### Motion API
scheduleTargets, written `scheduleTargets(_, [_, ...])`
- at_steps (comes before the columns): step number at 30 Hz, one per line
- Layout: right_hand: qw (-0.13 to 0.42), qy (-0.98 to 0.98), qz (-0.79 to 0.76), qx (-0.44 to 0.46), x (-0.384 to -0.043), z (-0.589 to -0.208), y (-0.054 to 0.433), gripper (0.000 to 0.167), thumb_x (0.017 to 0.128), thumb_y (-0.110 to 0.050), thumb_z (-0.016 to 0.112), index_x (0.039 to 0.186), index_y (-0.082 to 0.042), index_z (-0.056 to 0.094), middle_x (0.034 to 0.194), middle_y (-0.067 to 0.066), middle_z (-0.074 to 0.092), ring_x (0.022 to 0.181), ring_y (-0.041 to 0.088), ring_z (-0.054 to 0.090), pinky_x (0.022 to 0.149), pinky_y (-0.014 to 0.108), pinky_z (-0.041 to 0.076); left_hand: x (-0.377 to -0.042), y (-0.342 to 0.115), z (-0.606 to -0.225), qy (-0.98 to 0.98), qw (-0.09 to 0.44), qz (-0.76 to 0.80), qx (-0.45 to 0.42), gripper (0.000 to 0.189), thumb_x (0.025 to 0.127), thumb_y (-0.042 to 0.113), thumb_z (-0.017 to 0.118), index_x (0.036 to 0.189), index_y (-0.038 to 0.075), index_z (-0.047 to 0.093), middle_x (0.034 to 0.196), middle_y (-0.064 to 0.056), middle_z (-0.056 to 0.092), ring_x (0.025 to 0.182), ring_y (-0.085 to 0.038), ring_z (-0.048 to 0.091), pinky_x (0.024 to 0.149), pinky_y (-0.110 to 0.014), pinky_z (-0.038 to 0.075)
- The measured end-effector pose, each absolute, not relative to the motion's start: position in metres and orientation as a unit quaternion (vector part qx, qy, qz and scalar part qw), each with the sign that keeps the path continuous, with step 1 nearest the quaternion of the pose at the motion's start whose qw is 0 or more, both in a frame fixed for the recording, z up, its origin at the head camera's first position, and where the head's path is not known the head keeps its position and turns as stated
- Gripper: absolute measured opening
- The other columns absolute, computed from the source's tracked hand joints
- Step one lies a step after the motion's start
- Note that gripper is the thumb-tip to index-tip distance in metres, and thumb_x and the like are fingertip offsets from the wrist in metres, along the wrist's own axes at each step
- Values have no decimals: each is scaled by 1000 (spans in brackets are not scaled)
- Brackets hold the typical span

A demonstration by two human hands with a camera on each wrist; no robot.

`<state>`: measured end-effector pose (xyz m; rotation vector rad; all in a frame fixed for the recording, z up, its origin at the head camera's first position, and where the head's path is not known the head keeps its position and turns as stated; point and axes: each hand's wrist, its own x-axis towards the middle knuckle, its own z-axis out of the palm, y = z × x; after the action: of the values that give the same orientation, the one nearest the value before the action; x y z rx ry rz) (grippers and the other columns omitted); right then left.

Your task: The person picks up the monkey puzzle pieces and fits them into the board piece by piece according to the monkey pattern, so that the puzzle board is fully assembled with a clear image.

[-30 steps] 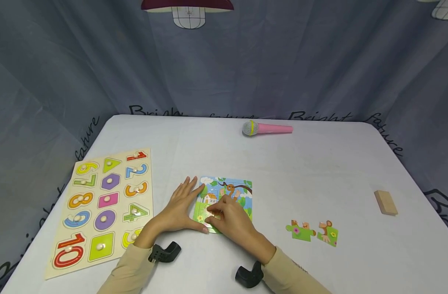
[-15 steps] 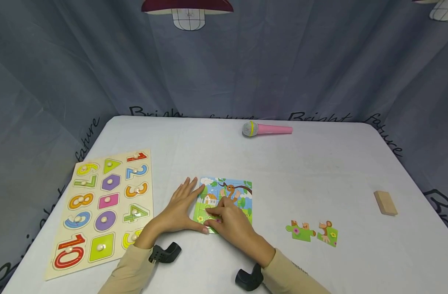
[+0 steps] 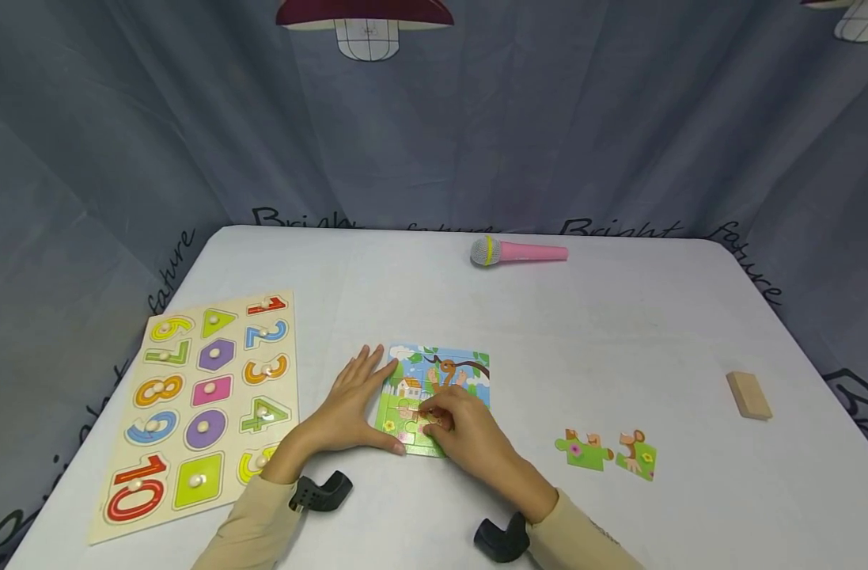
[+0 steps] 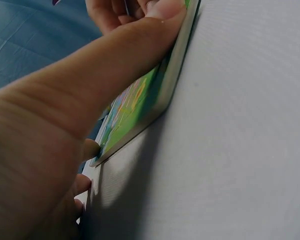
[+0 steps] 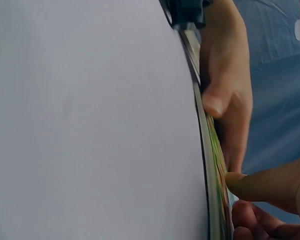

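A small picture jigsaw (image 3: 456, 358), showing trees, a house and a bird-like figure, lies on the white table. Spread wide along its left side, my left hand (image 3: 344, 412) has its index fingertip by the upper left corner and its thumb at the near edge. In the left wrist view that thumb (image 4: 155, 35) presses along the board's rim. My right hand (image 3: 469, 427) bends over the jigsaw's lower middle, thumb and index finger apart with their tips on the pieces. The palm hides the lower right part. Two loose jigsaw pieces (image 3: 585, 451) with green and brown print lie to the right.
A wooden number-and-shape peg board (image 3: 213, 412) lies left of my left forearm. Toward the back is a pink toy microphone (image 3: 522, 252). A wooden block (image 3: 749, 396) sits far right. Black wrist mounts (image 3: 502, 540) stick out from both sleeves. Grey curtain surrounds the table.
My right hand has slid a little to the right over the jigsaw, uncovering pieces at the lower left. My left hand and the two loose pieces have stayed put.
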<state>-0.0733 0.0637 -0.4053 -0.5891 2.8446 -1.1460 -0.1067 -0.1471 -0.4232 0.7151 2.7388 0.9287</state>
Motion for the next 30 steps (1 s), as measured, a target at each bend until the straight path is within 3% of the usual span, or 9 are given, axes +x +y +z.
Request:
scheduleTargets(6, [0,913,-388,-124,-73,-401,102,19,73,-2,71,91,-7,69,73,-3,58,60,2,46,52,15,42,-107,-147,-423,916,86,313,238,119,48,57,80,144,12,26,153,-14,8,141,-33,-2,113,-55,3])
scheduleTargets(12, [-12,928,-369,-59,-72,-392,157,21,74,-6,72,95,-8,69,73,-1,60,62,3,49,56,17,44,-106,-147,-423,917,93,314,229,120,48,58,80,144,13,25,154,-11,6,142,-31,-3,114,-52,1])
scheduleTargets(20, [77,939,-335,-11,-61,-382,218,22,82,-22,66,99,-8,66,86,1,66,73,6,57,59,19,46,-107,-147,-424,917,89,315,230,120,48,57,80,144,13,25,154,-12,7,142,-31,-3,113,-53,1])
scheduleTargets(25, [123,947,-297,9,-55,-381,239,31,82,-35,65,99,-10,66,91,1,66,84,13,60,66,26,46,-106,-147,-424,914,84,320,235,119,48,56,81,143,11,27,153,-15,9,141,-33,-2,113,-54,2])
scheduleTargets(30, [136,952,-273,18,-50,-385,252,38,79,-39,67,100,-8,65,90,2,64,83,14,60,66,29,48,-107,-146,-423,914,87,319,234,119,48,56,81,143,11,27,153,-14,8,142,-33,-2,113,-54,2])
